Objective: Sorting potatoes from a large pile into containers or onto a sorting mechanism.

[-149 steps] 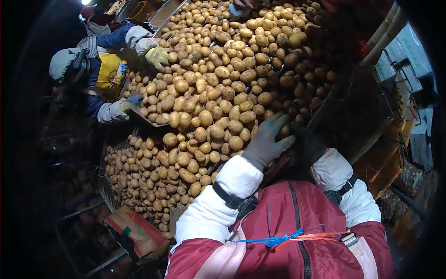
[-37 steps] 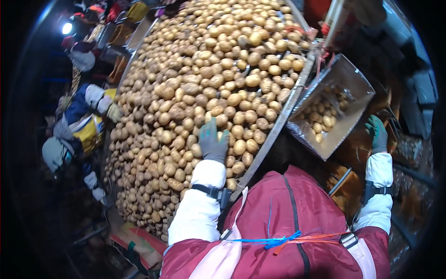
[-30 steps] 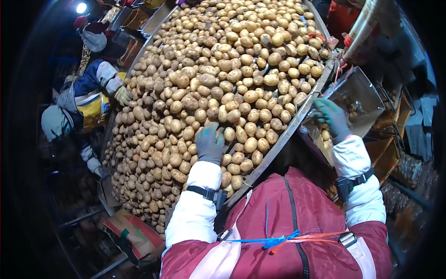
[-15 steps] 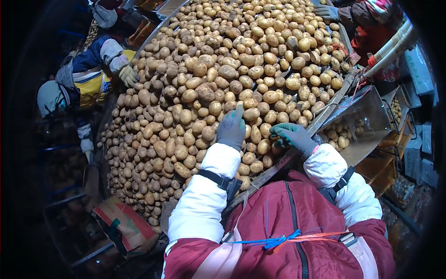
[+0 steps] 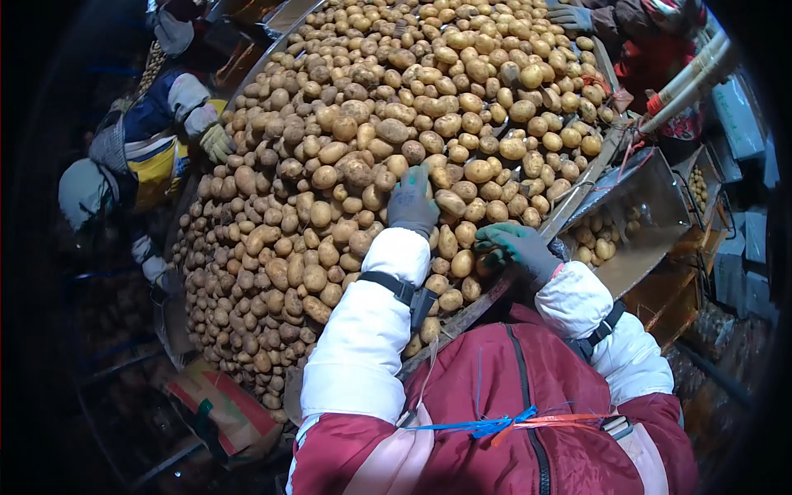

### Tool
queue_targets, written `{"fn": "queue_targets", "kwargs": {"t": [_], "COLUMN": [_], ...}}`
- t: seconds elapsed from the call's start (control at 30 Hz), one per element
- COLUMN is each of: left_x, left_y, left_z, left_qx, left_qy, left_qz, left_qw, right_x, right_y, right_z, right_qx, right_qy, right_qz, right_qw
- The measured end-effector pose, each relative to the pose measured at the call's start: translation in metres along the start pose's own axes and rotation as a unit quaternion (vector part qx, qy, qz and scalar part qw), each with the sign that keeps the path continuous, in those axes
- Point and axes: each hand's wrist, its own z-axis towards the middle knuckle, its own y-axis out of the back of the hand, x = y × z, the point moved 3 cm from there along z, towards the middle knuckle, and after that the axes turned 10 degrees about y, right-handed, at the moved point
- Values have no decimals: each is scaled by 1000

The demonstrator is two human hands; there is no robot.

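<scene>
A wide heap of potatoes [image 5: 297, 198] spreads out before me. My left hand [image 5: 413, 203], in a grey glove with green on the fingers, lies on the heap, its fingers stretched forward against the potatoes. My right hand [image 5: 521, 250], gloved alike, hovers over the near edge of the heap beside the wooden rim [image 5: 577, 202]. Its fingers are loosely bent and apart, and I see nothing in them. The underside of each palm is hidden.
An open carton [image 5: 639, 227] partly filled with potatoes stands outside the rim on the right. Co-workers' gloved hands reach the heap at the left [image 5: 218, 143] and far right [image 5: 571, 16]. A printed carton [image 5: 227, 408] lies lower left; pale poles [image 5: 689, 82] slant at upper right.
My left hand has turned its fingers down onto the potatoes. My right hand has shifted slightly and bent its fingers. The view has moved a little; the left co-worker's hand stays at the heap.
</scene>
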Motion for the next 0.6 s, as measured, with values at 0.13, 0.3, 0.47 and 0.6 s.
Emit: {"fn": "queue_targets", "kwargs": {"t": [0.13,0.3,0.47,0.6], "left_x": [-29,-27,134,91], "left_y": [28,55,64,27], "left_z": [-40,-90,-92,-87], "left_qx": [-3,17,-171,-152], "left_qy": [-48,-110,162,182], "left_qz": [-303,-331,-133,43], "left_qw": [952,937,963,971], "right_x": [6,-2,-10,-13], "right_y": [-16,-6,-4,-2], "right_z": [1,10,9,19], "right_qx": [13,70,99,157], "right_qy": [-96,-117,-126,66], "right_qz": [244,226,237,50], "right_qw": [965,965,958,984]}}
